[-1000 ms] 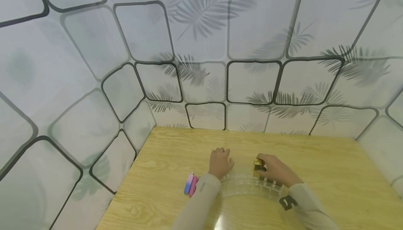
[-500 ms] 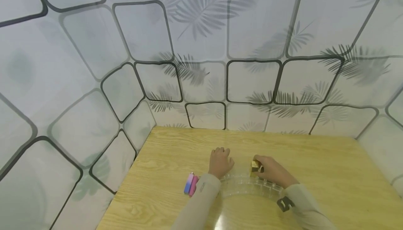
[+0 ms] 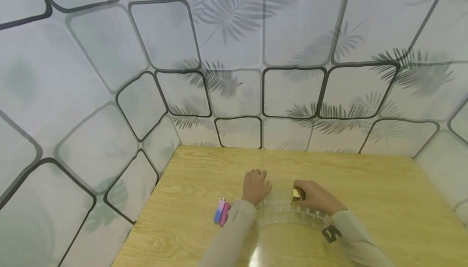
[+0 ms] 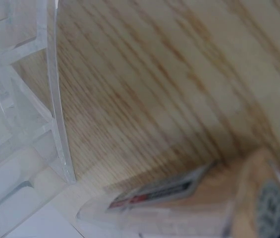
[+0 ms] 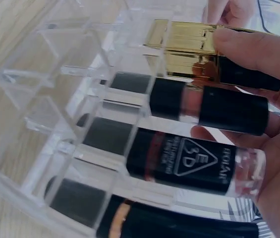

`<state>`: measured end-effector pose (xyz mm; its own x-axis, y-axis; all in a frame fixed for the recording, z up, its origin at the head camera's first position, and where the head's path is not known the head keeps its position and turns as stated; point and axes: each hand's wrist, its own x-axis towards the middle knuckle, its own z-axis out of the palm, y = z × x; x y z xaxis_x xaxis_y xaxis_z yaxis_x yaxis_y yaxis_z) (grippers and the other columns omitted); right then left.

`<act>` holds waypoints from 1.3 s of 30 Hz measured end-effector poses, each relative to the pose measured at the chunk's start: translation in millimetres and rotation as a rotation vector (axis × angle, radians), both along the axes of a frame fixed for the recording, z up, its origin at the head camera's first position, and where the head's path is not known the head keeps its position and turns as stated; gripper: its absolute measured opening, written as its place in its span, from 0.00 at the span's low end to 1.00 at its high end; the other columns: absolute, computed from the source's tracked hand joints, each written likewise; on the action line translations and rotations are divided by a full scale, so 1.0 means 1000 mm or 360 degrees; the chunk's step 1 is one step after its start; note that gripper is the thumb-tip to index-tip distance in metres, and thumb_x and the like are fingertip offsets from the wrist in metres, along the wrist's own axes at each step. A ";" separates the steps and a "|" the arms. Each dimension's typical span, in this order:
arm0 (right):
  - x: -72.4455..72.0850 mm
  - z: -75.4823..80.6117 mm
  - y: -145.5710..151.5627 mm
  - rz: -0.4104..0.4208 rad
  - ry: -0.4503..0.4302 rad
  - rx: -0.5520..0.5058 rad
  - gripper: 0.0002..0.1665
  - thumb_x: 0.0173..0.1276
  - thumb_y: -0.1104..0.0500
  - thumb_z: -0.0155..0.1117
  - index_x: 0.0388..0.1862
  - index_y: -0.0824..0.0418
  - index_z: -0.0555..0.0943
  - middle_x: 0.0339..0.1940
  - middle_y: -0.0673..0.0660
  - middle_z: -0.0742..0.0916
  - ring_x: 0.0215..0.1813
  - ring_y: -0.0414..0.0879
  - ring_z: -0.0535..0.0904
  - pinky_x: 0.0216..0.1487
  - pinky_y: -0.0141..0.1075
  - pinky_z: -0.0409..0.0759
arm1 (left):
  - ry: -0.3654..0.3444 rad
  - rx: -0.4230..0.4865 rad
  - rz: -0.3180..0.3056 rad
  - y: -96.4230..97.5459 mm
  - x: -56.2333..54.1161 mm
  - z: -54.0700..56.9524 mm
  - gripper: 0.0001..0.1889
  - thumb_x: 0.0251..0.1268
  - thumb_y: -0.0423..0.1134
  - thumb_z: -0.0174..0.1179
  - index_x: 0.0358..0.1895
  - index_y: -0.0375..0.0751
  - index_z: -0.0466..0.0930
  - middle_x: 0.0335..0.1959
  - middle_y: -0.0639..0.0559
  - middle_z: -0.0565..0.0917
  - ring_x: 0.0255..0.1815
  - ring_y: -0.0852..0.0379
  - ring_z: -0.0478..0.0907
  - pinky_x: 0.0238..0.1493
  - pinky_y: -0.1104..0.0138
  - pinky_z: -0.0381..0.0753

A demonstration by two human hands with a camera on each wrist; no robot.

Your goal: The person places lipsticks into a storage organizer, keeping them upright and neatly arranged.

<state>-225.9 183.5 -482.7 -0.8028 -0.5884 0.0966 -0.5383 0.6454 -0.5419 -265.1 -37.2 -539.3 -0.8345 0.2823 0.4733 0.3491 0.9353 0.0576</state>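
My right hand [image 3: 316, 196] holds a gold-and-black lipstick [image 5: 194, 52] between thumb and fingers. Its gold end lies at a slot of the clear organizer [image 3: 285, 216], which curves across the table in the head view. Beside it in the right wrist view stand a black lipstick with a pinkish band [image 5: 239, 109], a black tube printed with a triangle [image 5: 179, 161] and a black tube with a copper ring [image 5: 179, 223], all in slots. My left hand [image 3: 255, 186] rests by the organizer's left end, fingers loosely bent, holding nothing visible.
Left of my left forearm lie a purple-blue tube [image 3: 219, 211] and a pink tube [image 3: 225, 215]. The left wrist view has a peach-coloured tube with a label [image 4: 189, 203] near the organizer's edge. Patterned cloth [image 3: 237, 96] walls the wooden table [image 3: 384, 202].
My right hand has shifted slightly left along the organizer with the gold-and-black lipstick, and has stayed almost still in the last half second. The left hand keeps its place.
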 end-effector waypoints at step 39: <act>0.004 -0.003 -0.001 -0.0031 0.0263 0.0148 0.17 0.51 0.56 0.72 0.37 0.58 0.76 0.33 0.50 0.80 0.31 0.39 0.77 0.32 0.28 0.78 | 0.0068 0.0032 -0.0003 -0.001 0.002 0.000 0.11 0.51 0.46 0.59 0.36 0.46 0.82 0.26 0.55 0.80 0.27 0.59 0.73 0.33 0.68 0.70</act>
<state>-222.1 182.8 -485.3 -0.7918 -0.5856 0.1739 -0.6020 0.6997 -0.3847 -262.6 -38.1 -539.6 -0.8129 0.2740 0.5139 0.3535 0.9334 0.0616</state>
